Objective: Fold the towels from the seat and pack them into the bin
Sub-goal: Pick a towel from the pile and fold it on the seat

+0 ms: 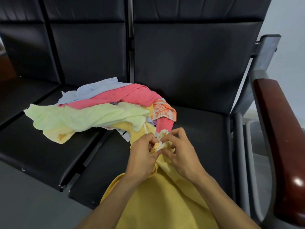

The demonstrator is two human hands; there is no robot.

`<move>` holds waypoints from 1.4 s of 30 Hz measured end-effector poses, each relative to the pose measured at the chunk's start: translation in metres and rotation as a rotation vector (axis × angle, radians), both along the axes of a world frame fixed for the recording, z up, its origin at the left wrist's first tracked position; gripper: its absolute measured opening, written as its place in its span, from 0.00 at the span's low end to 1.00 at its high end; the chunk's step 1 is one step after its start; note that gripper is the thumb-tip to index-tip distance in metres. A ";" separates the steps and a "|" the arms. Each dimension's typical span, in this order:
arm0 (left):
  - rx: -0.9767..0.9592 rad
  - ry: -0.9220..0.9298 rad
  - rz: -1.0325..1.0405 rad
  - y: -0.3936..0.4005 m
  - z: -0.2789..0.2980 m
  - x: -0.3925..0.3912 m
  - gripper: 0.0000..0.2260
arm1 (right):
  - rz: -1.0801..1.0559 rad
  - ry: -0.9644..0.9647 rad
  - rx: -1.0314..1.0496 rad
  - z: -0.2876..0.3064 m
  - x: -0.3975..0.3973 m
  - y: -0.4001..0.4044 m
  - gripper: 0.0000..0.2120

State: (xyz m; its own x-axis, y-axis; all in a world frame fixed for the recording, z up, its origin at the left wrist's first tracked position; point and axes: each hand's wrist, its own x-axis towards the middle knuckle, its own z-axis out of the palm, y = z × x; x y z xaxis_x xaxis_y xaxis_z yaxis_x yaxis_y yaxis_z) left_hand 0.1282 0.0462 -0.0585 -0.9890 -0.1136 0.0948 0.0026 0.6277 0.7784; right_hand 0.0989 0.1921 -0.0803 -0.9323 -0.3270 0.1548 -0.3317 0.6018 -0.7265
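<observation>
Both the left hand [143, 156] and right hand [179, 154] are pinching a bunched edge of the yellow towel [158, 195], which is hanging limply from the seat [198, 129] toward the person, appearing soft, light and best gripped at its corners.

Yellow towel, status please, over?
Left hand and right hand both pinching yellow towel edge. Unfolded. Towel pile waits on seat. Bin unseen.
</observation>
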 end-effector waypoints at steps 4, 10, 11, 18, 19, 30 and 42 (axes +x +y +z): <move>-0.038 0.003 -0.007 -0.004 -0.004 -0.001 0.14 | -0.017 0.201 0.230 0.002 0.005 -0.001 0.08; -0.090 -0.001 -0.003 -0.013 -0.007 -0.002 0.16 | 0.044 0.056 0.341 0.001 0.005 0.002 0.09; -0.103 0.004 0.014 -0.017 -0.007 -0.003 0.16 | 0.021 0.031 0.412 -0.001 0.004 0.007 0.06; -0.008 -0.019 0.218 -0.052 -0.004 -0.009 0.11 | -0.060 0.119 0.451 -0.006 -0.002 0.023 0.10; 0.008 -0.018 0.245 -0.054 -0.005 -0.010 0.11 | -0.033 0.150 0.431 -0.008 -0.003 0.022 0.11; 0.120 -0.005 0.330 -0.067 -0.008 -0.020 0.06 | -0.098 0.413 0.283 -0.004 -0.011 0.030 0.03; 0.122 -0.008 0.318 -0.063 -0.007 -0.020 0.05 | -0.221 0.027 0.089 -0.004 -0.011 0.028 0.10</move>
State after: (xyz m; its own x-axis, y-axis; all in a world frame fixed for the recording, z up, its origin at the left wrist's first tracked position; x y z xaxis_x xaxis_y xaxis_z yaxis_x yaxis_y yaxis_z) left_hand 0.1085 -0.0164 -0.0660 -0.9029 -0.4263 0.0544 -0.1844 0.4985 0.8471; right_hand 0.0884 0.2200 -0.0845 -0.9787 -0.1290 0.1599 -0.2032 0.7231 -0.6602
